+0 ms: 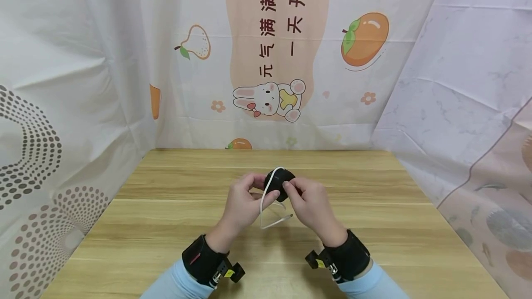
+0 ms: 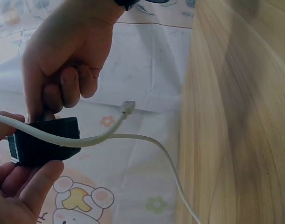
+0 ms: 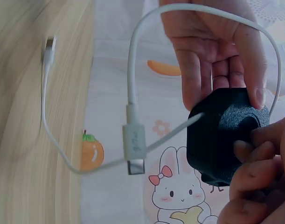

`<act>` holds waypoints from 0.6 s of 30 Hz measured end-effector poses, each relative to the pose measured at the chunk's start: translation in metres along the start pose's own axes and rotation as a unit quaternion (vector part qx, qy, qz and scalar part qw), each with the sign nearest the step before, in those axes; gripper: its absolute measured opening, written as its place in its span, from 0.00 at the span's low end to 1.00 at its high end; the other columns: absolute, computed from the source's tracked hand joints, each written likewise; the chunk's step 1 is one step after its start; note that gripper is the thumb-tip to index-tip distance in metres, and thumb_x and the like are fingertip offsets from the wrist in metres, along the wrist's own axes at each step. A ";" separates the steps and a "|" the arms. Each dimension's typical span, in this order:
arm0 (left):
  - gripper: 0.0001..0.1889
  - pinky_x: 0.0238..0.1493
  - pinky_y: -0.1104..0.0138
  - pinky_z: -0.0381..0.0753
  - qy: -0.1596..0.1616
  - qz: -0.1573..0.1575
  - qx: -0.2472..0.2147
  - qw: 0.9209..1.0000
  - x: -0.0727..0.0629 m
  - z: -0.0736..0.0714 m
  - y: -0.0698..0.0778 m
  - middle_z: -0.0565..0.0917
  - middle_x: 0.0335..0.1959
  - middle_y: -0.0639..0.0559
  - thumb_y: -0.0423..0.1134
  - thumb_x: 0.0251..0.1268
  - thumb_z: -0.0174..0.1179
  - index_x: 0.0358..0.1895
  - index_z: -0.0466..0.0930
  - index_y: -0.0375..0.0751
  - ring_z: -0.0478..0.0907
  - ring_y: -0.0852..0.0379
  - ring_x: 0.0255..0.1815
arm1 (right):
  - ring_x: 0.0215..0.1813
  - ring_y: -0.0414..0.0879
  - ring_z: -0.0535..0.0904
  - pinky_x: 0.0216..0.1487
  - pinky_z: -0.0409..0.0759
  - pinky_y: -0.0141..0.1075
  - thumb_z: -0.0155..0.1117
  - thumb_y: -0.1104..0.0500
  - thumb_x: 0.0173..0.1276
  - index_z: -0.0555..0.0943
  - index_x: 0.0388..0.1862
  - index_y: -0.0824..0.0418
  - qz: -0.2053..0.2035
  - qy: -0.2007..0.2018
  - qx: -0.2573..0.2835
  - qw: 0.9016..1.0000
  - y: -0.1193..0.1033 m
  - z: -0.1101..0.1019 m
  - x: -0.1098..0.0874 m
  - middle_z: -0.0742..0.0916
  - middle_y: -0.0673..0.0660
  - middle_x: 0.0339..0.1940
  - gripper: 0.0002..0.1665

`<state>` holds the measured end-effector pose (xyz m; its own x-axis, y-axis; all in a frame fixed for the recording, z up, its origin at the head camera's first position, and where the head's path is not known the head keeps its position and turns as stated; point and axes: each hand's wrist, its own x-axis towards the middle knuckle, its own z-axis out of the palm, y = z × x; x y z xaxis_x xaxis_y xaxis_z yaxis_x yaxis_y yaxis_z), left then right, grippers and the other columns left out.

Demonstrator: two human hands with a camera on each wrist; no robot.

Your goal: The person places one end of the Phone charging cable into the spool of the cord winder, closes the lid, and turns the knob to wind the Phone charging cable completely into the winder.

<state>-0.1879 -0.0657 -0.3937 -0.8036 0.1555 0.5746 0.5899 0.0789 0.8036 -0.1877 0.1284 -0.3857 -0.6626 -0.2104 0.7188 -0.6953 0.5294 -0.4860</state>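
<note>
A black faceted block point(image 1: 279, 176), with a smooth top and chunky sides, is held above the wooden table between both hands. My left hand point(image 1: 243, 202) grips its left side between thumb and fingers. My right hand point(image 1: 309, 204) pinches its right side, the other fingers curled in. A thin white charging cable point(image 3: 133, 79) loops over the block and passes in at its side. One small flat metal plug point(image 3: 136, 167) dangles near the block in the right wrist view; the other end's plug point(image 3: 50, 43) hangs farther off, near the table surface.
The wood-grain table point(image 1: 174, 206) reaches back to a printed cloth curtain point(image 1: 187, 91) with a rabbit and fruit. More cloth hangs along the left and right sides. Each wrist wears a black strap point(image 1: 349, 253) with a small camera.
</note>
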 end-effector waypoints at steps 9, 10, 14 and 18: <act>0.17 0.33 0.67 0.86 0.035 0.137 0.086 0.986 -0.002 0.004 -0.001 0.82 0.38 0.47 0.28 0.52 0.78 0.44 0.82 0.35 0.83 0.51 0.38 | 0.16 0.39 0.62 0.18 0.58 0.30 0.61 0.60 0.77 0.82 0.26 0.65 0.221 -0.041 0.227 0.947 -0.003 -0.001 0.002 0.71 0.50 0.14 0.17; 0.18 0.34 0.67 0.86 0.039 0.152 0.094 0.983 -0.002 0.005 -0.001 0.82 0.38 0.46 0.27 0.52 0.78 0.44 0.82 0.34 0.83 0.50 0.38 | 0.16 0.39 0.61 0.19 0.57 0.30 0.60 0.60 0.78 0.81 0.26 0.66 0.245 -0.044 0.259 0.933 -0.003 -0.001 0.002 0.71 0.51 0.15 0.18; 0.19 0.35 0.70 0.85 0.046 0.188 0.110 0.975 -0.001 0.006 -0.007 0.81 0.38 0.46 0.28 0.51 0.78 0.45 0.81 0.35 0.83 0.52 0.38 | 0.17 0.39 0.58 0.21 0.56 0.30 0.59 0.59 0.79 0.79 0.27 0.68 0.296 -0.048 0.340 0.891 -0.003 -0.001 0.003 0.70 0.52 0.17 0.19; 0.17 0.34 0.69 0.86 0.048 0.185 0.114 0.975 0.000 0.006 -0.009 0.81 0.38 0.47 0.28 0.53 0.77 0.45 0.81 0.36 0.83 0.52 0.38 | 0.16 0.39 0.58 0.20 0.56 0.30 0.60 0.58 0.79 0.80 0.29 0.70 0.301 -0.054 0.350 0.885 -0.002 -0.002 0.003 0.69 0.51 0.17 0.19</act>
<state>-0.1924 -0.0610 -0.4016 -0.5305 0.1230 0.8387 0.8339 0.2537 0.4902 -0.1879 0.1281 -0.3819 -0.9683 -0.1603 0.1917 -0.1843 -0.0597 -0.9810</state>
